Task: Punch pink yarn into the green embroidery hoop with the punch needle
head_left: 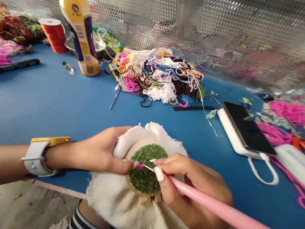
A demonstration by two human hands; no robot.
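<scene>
1. One pink-handled tool (235, 215), nearest the camera, sits in your right hand (194, 197), fingers pinched pen-like, likely for fine control.
2. Your left hand (106, 153) grips one hoop (130, 185) at the table's (91, 101) near edge, thumb on top, probably steadying it.
3. One pink tuft (141, 165) shows among green loops (146, 184).
4. Beyond: one bottle (80, 31), one red spool (55, 38), one phone (248, 127).

Bright, soft light; the perforated screen (143, 25) blurs toward the right.
</scene>
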